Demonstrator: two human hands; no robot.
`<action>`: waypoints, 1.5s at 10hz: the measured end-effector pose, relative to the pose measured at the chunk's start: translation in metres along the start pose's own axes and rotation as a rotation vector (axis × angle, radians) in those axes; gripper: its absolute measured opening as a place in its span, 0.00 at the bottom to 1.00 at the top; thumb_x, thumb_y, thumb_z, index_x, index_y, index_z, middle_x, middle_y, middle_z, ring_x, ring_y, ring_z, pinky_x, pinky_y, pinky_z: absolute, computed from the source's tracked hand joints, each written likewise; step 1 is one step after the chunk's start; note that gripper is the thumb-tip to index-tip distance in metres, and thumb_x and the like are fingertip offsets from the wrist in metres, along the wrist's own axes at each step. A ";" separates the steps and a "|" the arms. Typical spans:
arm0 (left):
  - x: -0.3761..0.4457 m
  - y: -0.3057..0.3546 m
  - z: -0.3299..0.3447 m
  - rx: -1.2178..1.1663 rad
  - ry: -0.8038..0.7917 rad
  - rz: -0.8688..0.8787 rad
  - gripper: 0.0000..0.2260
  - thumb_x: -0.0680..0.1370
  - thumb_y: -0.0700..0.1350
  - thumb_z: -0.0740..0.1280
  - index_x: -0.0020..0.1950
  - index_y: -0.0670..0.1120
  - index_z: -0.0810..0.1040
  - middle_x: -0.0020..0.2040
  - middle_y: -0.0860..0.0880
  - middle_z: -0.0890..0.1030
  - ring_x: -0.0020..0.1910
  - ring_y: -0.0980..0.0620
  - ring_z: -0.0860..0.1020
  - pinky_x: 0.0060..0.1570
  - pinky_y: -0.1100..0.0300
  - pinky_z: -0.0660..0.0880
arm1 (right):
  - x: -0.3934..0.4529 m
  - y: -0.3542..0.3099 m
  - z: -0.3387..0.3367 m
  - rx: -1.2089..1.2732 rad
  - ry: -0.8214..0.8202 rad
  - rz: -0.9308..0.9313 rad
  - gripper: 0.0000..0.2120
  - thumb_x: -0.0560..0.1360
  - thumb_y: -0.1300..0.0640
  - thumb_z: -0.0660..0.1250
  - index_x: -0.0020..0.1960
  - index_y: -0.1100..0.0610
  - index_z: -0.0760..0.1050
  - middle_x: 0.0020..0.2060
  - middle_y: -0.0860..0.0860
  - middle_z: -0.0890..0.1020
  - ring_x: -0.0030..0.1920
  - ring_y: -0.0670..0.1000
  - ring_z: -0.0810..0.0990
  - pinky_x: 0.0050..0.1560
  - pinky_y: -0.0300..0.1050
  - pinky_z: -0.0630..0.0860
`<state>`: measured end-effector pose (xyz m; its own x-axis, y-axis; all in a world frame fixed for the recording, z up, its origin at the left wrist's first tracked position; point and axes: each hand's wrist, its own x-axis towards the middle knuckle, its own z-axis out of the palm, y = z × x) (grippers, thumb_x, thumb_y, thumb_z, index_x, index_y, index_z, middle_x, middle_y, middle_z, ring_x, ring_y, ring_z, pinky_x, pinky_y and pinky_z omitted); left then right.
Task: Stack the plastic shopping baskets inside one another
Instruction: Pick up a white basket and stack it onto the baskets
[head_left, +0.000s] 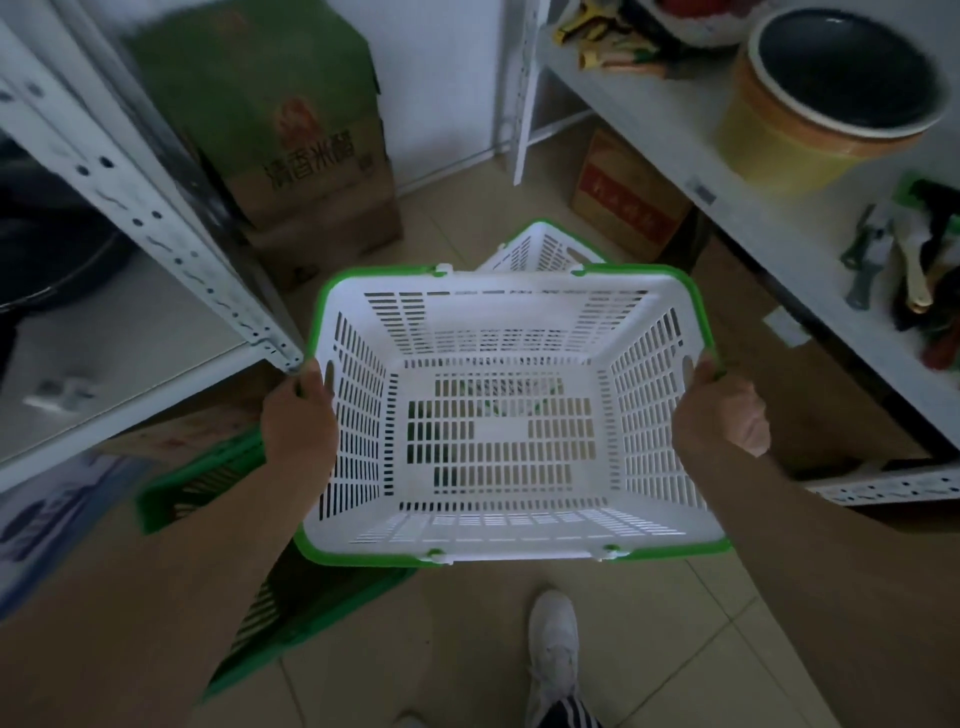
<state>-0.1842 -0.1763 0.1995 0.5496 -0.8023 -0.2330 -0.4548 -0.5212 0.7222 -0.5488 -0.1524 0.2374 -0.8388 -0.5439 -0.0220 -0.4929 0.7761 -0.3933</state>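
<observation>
At the centre of the frame, a white slotted plastic basket (506, 415) with a green rim was held above the tiled floor (649, 623), the left hand (298, 415) closed on its left rim and the right hand (719, 410) closed on its right rim. A second white basket (543, 249) showed only its far end past the upper rim, and a green basket (218, 483) at lower left was largely hidden by the left forearm. Blurred cardboard boxes (291, 140) and metal shelving (156, 208) filled the upper corners.
</observation>
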 end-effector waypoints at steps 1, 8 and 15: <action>0.009 -0.021 -0.027 -0.023 0.047 -0.074 0.23 0.84 0.57 0.50 0.41 0.42 0.72 0.38 0.41 0.74 0.31 0.47 0.72 0.33 0.56 0.70 | -0.022 -0.020 0.009 0.006 -0.052 -0.053 0.31 0.83 0.41 0.48 0.59 0.67 0.75 0.55 0.68 0.80 0.55 0.67 0.79 0.57 0.58 0.72; 0.010 -0.179 -0.170 -0.214 0.311 -0.384 0.18 0.84 0.48 0.55 0.34 0.48 0.64 0.35 0.44 0.71 0.33 0.47 0.68 0.38 0.52 0.65 | -0.169 -0.109 0.078 -0.141 -0.308 -0.407 0.31 0.82 0.40 0.44 0.59 0.65 0.73 0.53 0.65 0.81 0.52 0.65 0.80 0.53 0.58 0.75; 0.030 -0.268 -0.149 -0.176 0.349 -0.500 0.21 0.83 0.56 0.55 0.33 0.48 0.71 0.30 0.47 0.72 0.29 0.47 0.70 0.35 0.56 0.68 | -0.202 -0.108 0.184 -0.112 -0.419 -0.524 0.28 0.83 0.42 0.45 0.52 0.63 0.74 0.41 0.58 0.76 0.42 0.59 0.76 0.46 0.53 0.72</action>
<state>0.0582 -0.0169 0.0958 0.8755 -0.3163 -0.3654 0.0222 -0.7289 0.6842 -0.2833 -0.1847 0.1156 -0.3335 -0.9172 -0.2178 -0.8498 0.3925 -0.3518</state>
